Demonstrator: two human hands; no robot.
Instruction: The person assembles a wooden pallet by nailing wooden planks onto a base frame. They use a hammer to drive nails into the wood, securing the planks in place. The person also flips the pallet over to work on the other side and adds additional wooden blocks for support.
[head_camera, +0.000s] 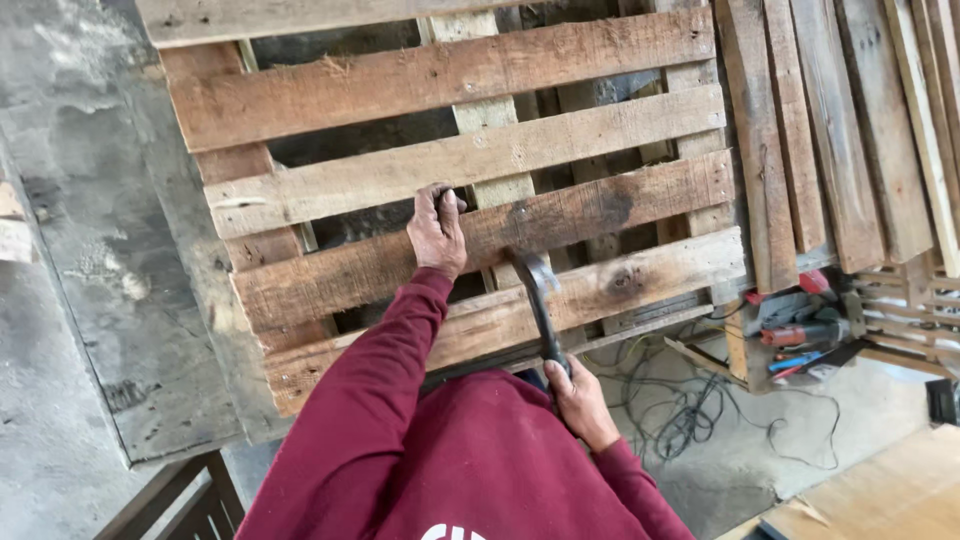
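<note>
The dark metal claw hammer (540, 305) has its head against the lower slats of the weathered wooden pallet (470, 200), which stands propped ahead. The right hand (580, 400) is clenched around the hammer's handle, the maroon-sleeved arm bent close to the body. The left hand (437, 232) reaches up, arm extended, fingers hooked over a dark-stained slat (600, 215).

One head camera, looking steeply down, close over the pallet (470, 190), floor (60, 380) at the left edge.
</note>
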